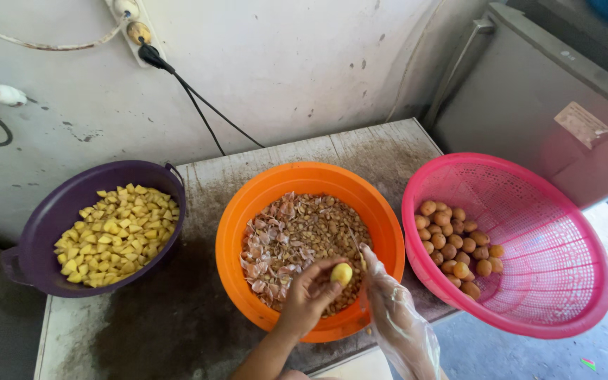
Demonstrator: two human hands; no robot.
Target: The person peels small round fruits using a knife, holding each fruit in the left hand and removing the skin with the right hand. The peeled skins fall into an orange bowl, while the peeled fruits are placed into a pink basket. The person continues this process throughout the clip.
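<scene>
While the left hand (311,292) pinches a small peeled potato (341,273) with closed fingers, the right hand (388,295), inside a clear plastic glove, is closed on a thin knife (355,246). Both are over the orange bowl (248,211) of peels. Left of it stands a purple bowl (51,211) with yellow cubes (117,236), right of it a pink basket (550,232) with unpeeled potatoes (455,246).

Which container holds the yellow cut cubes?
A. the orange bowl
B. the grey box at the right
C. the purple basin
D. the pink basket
C: the yellow cubes lie heaped in the purple basin at the left; the orange bowl holds peelings, and the pink basket holds small whole brown potatoes.
</scene>
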